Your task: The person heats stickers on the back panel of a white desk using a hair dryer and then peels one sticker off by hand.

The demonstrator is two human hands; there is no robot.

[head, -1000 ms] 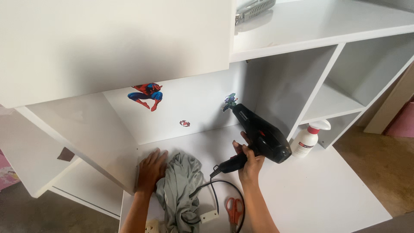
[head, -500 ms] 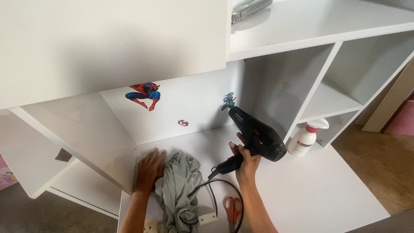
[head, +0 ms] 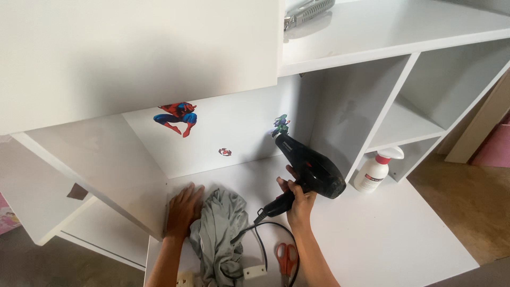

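Dryer [head: 313, 165] now points closer to the small sticker [head: 281, 125] than before, above the desk [head: 404, 239]. Right hand [head: 298, 199] grips its handle; left hand [head: 183, 208] lies open, flat beside the cloth [head: 220, 234].

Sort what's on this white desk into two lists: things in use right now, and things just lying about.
In use:
- black hair dryer, held in the right hand, nozzle aimed at the small sticker on the back panel
- grey cloth, beside the left hand resting flat on the desk

Lying about:
- red-handled scissors
- white spray bottle
- red and blue figure sticker
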